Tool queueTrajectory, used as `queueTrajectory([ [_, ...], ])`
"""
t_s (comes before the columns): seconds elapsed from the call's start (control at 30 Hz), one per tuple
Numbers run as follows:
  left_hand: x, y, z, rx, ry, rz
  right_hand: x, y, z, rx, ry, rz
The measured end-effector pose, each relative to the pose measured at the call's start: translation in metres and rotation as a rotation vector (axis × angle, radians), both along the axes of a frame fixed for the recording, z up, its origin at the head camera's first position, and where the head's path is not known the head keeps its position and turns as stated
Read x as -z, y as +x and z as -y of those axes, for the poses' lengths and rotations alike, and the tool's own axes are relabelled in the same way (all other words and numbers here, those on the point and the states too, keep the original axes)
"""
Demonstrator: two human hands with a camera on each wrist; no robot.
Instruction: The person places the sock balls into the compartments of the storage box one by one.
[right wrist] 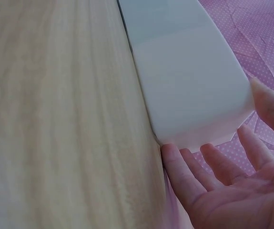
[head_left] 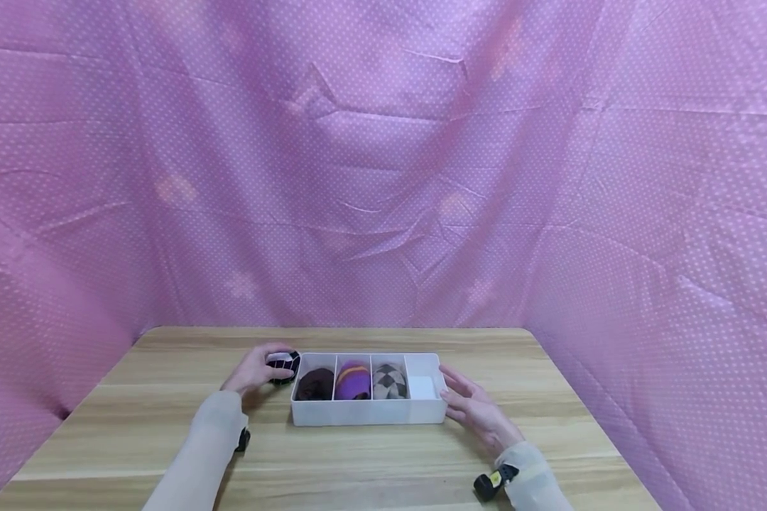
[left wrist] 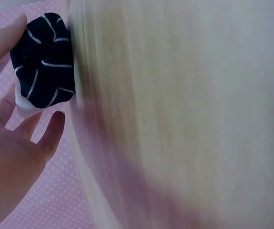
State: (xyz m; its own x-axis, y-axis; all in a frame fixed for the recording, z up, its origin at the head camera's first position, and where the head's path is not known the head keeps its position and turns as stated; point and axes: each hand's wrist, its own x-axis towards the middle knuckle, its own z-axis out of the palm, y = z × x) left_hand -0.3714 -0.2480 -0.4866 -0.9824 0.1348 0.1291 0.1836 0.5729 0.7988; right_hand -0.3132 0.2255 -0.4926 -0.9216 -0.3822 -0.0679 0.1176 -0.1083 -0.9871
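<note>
A white divided box [head_left: 367,413] stands on the wooden table. From left to right its compartments hold a brown sock roll [head_left: 315,384], a purple roll with an orange stripe [head_left: 353,381] and a grey argyle roll [head_left: 390,382]. The rightmost compartment [head_left: 422,387] has nothing in it. Just left of the box, my left hand [head_left: 265,363] grips a black sock roll with white stripes [head_left: 285,365]. In the left wrist view, thumb and fingers sit around that roll [left wrist: 44,59]. My right hand [head_left: 455,394] is open, with straight fingers [right wrist: 184,167] touching the box's right end wall [right wrist: 189,86].
Pink dotted cloth [head_left: 383,177] hangs close behind the table and down both sides. Bare wooden tabletop [head_left: 371,461] lies in front of the box and behind it. A black camera strap sits on each wrist.
</note>
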Motion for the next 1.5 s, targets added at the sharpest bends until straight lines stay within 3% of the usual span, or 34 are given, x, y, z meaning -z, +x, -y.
queueTrajectory([
  [0.13,0.001,0.002,0.004,0.049,-0.019,-0.002,0.0,-0.001,0.0,-0.011,0.001,-0.016],
  [0.37,-0.001,0.008,0.009,0.065,-0.005,0.03,0.001,-0.001,0.0,-0.016,-0.004,-0.018],
  [0.97,-0.001,0.013,0.013,0.096,-0.165,-0.065,0.0,0.001,0.001,-0.025,-0.006,-0.007],
  [1.17,0.0,0.012,0.014,0.146,-0.097,-0.014,-0.001,0.001,0.001,-0.023,-0.009,-0.007],
  [1.3,-0.002,0.012,0.013,0.127,-0.052,0.019,-0.001,0.0,0.001,-0.026,-0.007,-0.01],
  [1.5,-0.002,0.013,0.015,0.101,-0.046,0.01,0.0,0.0,0.001,-0.027,-0.01,-0.011],
])
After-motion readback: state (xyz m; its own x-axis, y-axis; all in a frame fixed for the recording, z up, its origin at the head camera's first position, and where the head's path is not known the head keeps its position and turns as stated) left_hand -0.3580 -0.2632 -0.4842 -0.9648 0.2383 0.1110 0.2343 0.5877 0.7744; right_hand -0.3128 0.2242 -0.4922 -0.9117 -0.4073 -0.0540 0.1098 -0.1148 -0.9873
